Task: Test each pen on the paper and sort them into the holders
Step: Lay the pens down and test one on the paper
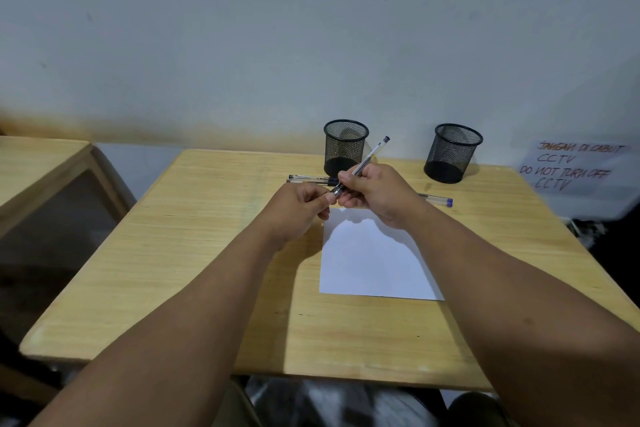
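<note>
Clear-barrelled pen (360,166) sat gripped in both my hands above the paper (367,260): right hand (377,191) around mid-barrel, left hand (304,199) pinching the near end. Its long axis ran away rightward, toward the two mesh holders (345,147) beyond.

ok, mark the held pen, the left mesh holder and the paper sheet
clear-barrelled pen held in both hands (370,153): head view, mid barrel.
left black wire-mesh holder (345,148): head view, front wall.
white paper sheet (367,263): head view, bare centre.
</note>
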